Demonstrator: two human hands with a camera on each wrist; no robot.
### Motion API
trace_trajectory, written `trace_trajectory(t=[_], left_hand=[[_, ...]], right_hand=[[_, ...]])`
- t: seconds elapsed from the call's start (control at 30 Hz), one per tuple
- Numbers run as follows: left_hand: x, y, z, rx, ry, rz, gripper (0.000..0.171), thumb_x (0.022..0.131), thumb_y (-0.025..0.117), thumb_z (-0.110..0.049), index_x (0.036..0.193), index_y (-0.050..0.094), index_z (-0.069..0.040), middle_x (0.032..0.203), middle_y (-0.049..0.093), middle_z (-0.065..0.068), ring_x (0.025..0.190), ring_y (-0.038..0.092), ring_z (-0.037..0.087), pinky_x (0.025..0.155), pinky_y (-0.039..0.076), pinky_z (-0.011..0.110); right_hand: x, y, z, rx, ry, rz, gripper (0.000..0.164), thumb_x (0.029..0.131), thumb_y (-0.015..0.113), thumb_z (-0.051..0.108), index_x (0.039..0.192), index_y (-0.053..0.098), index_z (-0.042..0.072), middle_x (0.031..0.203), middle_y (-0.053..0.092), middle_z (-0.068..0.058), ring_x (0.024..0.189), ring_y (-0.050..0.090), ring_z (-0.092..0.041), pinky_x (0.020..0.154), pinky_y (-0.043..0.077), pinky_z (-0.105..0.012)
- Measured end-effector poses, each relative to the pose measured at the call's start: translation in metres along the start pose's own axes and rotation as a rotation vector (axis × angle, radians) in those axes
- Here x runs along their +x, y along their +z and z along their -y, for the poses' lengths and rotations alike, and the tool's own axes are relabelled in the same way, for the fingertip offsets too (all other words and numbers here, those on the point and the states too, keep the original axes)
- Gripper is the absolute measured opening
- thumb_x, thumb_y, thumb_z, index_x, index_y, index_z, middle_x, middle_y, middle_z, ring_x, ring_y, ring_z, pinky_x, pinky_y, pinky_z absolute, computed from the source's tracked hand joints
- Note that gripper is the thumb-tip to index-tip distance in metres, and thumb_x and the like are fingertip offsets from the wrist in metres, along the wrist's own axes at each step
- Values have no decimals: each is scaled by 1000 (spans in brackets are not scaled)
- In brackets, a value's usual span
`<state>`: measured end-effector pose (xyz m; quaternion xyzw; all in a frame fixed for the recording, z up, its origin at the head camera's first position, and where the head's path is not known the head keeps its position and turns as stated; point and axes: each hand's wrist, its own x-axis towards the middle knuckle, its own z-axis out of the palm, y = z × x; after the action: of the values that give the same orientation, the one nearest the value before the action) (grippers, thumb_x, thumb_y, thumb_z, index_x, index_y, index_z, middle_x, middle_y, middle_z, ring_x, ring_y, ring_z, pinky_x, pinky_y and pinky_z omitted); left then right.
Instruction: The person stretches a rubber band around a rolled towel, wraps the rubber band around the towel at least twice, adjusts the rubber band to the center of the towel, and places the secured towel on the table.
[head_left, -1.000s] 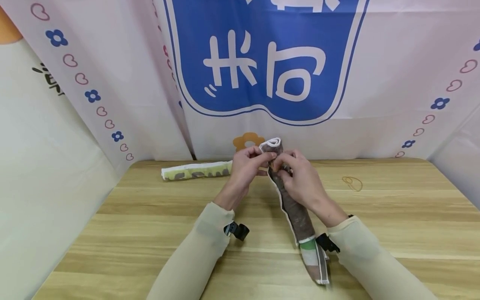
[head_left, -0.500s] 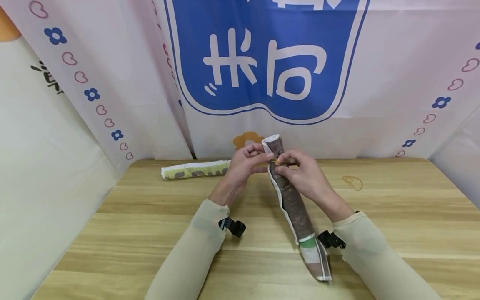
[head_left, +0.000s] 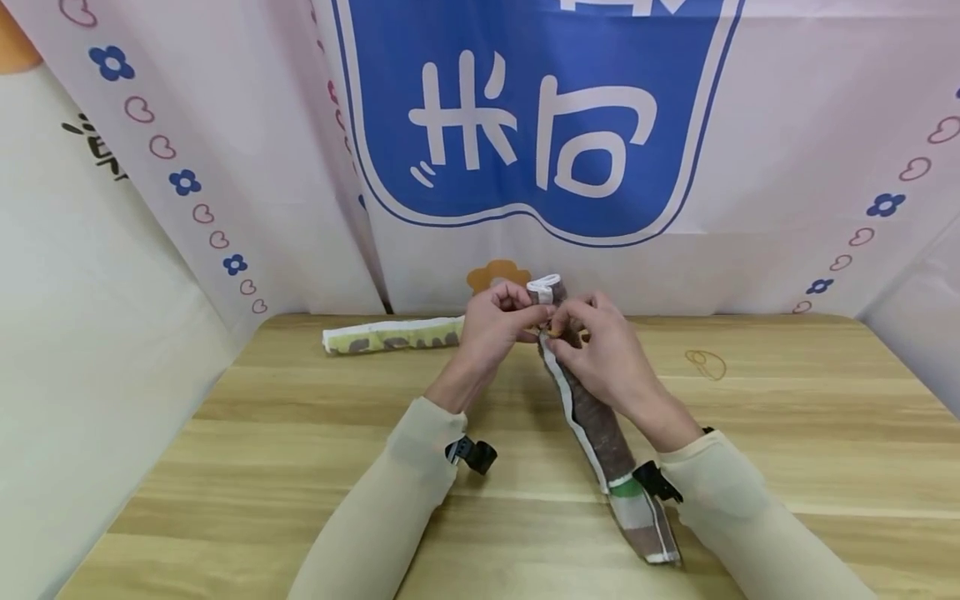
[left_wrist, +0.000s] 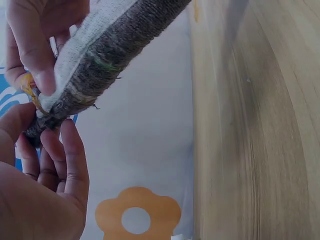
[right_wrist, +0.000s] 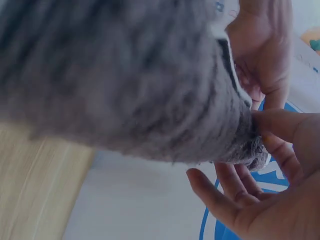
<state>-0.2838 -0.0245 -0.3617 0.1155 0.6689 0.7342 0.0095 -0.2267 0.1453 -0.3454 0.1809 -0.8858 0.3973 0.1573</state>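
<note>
A rolled brown-grey towel (head_left: 600, 425) with a white edge slants between both hands, its near end striped green, white and brown. My left hand (head_left: 491, 329) holds it close to the far end, thumb and fingers around the roll. From the other side my right hand (head_left: 607, 350) pinches an orange-yellow rubber band (left_wrist: 30, 89) against the towel. The left wrist view has the band pulled up at the narrowed part of the roll. How far it goes round is hidden by the fingers.
A second rolled towel (head_left: 393, 335), yellow-green with grey patches, lies at the back left of the wooden table (head_left: 285, 467). Loose rubber bands (head_left: 705, 364) lie at the back right. A printed cloth (head_left: 750, 267) hangs behind the table's far edge.
The towel has turned slightly, so more of its white edge faces up, and its near end has swung a little right. Both hands stay near the far end, the right fingers shifting at the band.
</note>
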Motion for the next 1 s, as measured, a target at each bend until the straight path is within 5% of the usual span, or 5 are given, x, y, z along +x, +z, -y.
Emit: trace_trajectory(t=[0.17, 0.37, 0.57, 0.83, 1.0], left_hand=[[-1, 2, 2, -5, -15, -40, 23, 91, 83, -4, 84, 61, -9, 85, 61, 3, 73, 65, 17, 63, 61, 30], [-2, 3, 4, 0, 32, -83, 27, 90, 86, -8, 83, 60, -10, 79, 60, 2, 73, 64, 15, 64, 59, 28], [-3, 7, 2, 32, 108, -74, 27, 89, 89, -12, 84, 62, -9, 79, 62, 3, 74, 65, 15, 70, 62, 36], [3, 4, 7, -102, -70, 64, 35, 102, 74, -29, 124, 68, -3, 106, 69, 7, 95, 67, 17, 83, 61, 35], [5, 1, 8, -45, -142, 133, 40, 102, 72, -38, 114, 76, 0, 107, 72, 5, 99, 66, 17, 85, 57, 32]], right_hand=[[-2, 4, -4, -32, -93, -11, 19, 89, 74, -12, 91, 68, 6, 109, 56, -16, 93, 58, -31, 75, 54, -45], [-1, 3, -2, 7, 35, 29, 10, 95, 72, 1, 103, 66, 3, 113, 58, -16, 97, 63, -31, 79, 58, -45], [0, 0, 1, -117, 105, 50, 32, 93, 85, 20, 108, 60, 5, 105, 59, -12, 84, 58, -26, 67, 49, -37], [1, -10, 0, 281, 226, 34, 30, 98, 81, 17, 109, 58, 1, 122, 62, -17, 96, 72, -30, 78, 61, -39], [2, -9, 1, 404, 288, 68, 35, 97, 81, 24, 110, 58, 1, 124, 60, -17, 95, 72, -27, 82, 62, -40]])
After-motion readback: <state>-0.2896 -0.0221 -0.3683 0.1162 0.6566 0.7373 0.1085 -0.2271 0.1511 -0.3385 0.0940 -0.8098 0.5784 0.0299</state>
